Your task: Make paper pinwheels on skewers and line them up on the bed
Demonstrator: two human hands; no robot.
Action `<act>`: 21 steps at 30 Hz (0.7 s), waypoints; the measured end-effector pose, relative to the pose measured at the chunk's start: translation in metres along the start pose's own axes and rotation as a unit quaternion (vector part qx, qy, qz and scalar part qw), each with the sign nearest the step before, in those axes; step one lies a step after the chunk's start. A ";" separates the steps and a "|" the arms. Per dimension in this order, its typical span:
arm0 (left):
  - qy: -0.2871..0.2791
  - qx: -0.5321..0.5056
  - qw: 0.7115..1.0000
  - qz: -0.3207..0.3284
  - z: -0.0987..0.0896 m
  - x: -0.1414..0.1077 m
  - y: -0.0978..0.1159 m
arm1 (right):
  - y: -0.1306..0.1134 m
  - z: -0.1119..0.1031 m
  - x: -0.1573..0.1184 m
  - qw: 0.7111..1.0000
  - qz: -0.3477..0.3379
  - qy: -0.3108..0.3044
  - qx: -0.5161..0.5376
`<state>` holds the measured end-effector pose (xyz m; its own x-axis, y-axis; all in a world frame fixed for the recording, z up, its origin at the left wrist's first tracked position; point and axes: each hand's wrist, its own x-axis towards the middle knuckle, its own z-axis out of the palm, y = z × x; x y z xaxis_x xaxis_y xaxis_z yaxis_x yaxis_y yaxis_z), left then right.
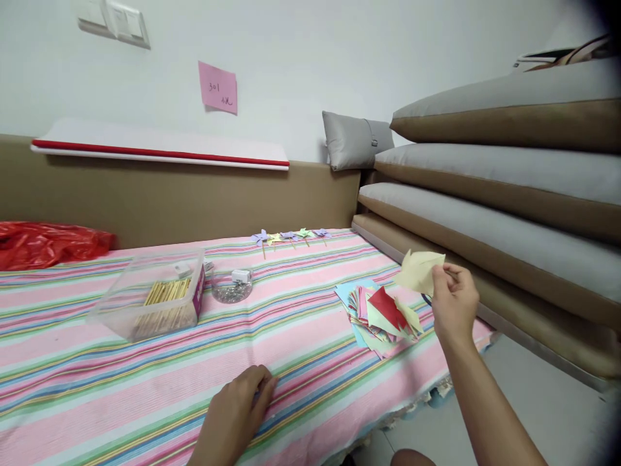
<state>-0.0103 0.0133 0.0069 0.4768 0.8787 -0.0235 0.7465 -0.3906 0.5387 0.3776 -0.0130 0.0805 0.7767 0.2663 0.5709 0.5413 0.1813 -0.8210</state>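
My right hand [455, 298] pinches a sheet of pale yellow paper [416, 270] by its corner, raised at the right edge of a paper pile. The sheet has cut, pointed flaps. Below it lies the pile of cut coloured papers [361, 330], with a red piece [387, 307] on top. My left hand [242, 398] rests on the striped cloth [310, 362] near the front, its fingers curled in and nothing seen in them. Several finished paper pinwheels [288, 236] on sticks lie in a row at the back.
A clear plastic box [116, 307] of wooden sticks [167, 294] stands at left. Beside it sits a round clear container [233, 292] of small metal bits with a white eraser-like block [241, 276]. A red plastic bag [53, 243] lies far left; stacked cushions [504, 175] rise at right.
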 end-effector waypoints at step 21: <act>0.069 -0.716 0.690 -0.081 -0.042 -0.008 -0.014 | -0.086 0.118 -0.212 0.808 -0.327 -0.466 0.148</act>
<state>-0.0445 0.0232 0.0347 0.3182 0.9353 -0.1545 -0.4864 0.3010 0.8203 0.1289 0.0270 0.0295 -0.3003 0.5944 0.7460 0.5294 0.7545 -0.3880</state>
